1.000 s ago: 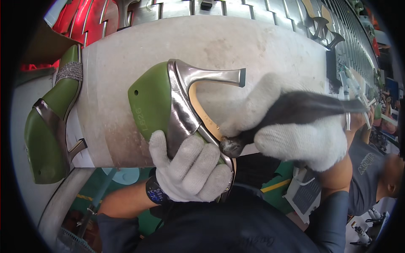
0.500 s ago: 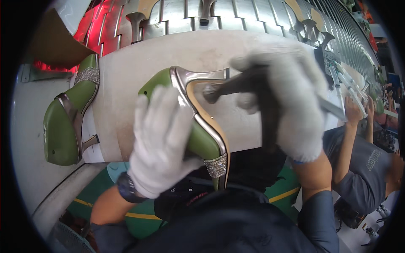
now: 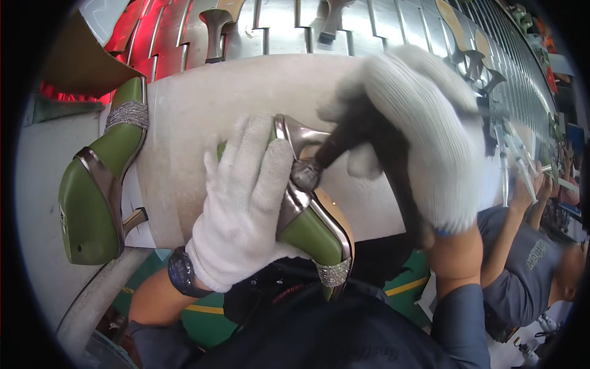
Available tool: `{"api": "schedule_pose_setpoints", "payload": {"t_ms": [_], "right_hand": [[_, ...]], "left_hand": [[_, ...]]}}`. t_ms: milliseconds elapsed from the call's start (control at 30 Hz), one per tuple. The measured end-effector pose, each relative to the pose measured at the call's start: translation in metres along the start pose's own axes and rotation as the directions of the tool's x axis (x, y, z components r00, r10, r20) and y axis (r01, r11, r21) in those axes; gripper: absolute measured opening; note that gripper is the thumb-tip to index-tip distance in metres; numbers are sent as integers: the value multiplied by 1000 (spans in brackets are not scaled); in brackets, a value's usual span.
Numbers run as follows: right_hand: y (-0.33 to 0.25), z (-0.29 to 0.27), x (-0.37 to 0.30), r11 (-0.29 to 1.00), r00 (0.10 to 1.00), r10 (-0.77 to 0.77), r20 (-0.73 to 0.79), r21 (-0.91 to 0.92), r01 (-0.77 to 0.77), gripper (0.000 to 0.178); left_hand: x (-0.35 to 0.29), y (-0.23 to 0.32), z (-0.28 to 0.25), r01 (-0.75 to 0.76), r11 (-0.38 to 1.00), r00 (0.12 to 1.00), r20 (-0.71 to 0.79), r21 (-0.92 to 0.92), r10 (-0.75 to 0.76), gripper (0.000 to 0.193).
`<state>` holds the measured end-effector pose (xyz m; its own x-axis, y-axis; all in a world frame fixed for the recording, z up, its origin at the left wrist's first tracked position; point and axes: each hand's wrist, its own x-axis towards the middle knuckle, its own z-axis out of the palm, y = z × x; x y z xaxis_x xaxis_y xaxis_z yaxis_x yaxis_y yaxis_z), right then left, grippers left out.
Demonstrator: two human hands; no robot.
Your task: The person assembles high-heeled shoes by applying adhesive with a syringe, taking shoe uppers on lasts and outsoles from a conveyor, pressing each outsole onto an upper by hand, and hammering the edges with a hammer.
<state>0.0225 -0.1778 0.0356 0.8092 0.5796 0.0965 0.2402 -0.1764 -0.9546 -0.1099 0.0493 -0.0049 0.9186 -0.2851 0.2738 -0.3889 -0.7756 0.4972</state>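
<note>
The left hand [image 3: 243, 209], in a white knit glove, lay palm-down over a green shoe [image 3: 313, 230], its fingers wrapped across the upper and clamped on it, pinning it against the pale worktop [image 3: 203, 104]. The shoe lay on the near part of the worktop, overhanging its front edge toward the person, with a metallic trim along its rim and a glittery silver band [image 3: 334, 272] at the near end; part of the shoe was hidden under the glove. A dark watch [image 3: 183, 272] sat on the left wrist. The right hand [image 3: 424, 135], also gloved in white, was closed around the handle of a dark hammer [image 3: 369, 138]; the hand and tool were blurred, and the hammer's head [image 3: 305, 174] was at the metallic part of the shoe just beside the left fingertips, whether touching it I could not tell. A second green shoe [image 3: 98, 184] with the same silver band and a thin heel lay on its side at the left edge of the worktop, well apart from both hands. Behind the worktop ran a metal rack [image 3: 381, 31] of slats, with a red glow at its left end. At the right, another person [image 3: 528, 264] in a grey shirt stood near the worktop's far corner, an arm raised.
</note>
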Motion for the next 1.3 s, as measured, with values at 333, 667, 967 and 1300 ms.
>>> {"api": "schedule_pose_setpoints", "payload": {"t_ms": [333, 667, 967, 1300], "right_hand": [[-46, 1, -16, 840, 882, 463, -86, 359, -406, 38], [-53, -19, -85, 960, 909, 265, -322, 4, -278, 38], [-50, 7, -119, 962, 854, 123, -505, -151, -229, 47], [-61, 3, -140, 740, 895, -124, -429, 560, 372, 54]], "left_hand": [[-1, 6, -1, -4, 1000, 1000, -13, 17, 4, 145], [9, 22, -7, -4, 996, 999, 32, 93, 1, 130], [18, 19, 7, -306, 936, 950, -2, 176, 311, 86], [4, 20, 9, -252, 952, 964, -38, 172, 262, 110]]}}
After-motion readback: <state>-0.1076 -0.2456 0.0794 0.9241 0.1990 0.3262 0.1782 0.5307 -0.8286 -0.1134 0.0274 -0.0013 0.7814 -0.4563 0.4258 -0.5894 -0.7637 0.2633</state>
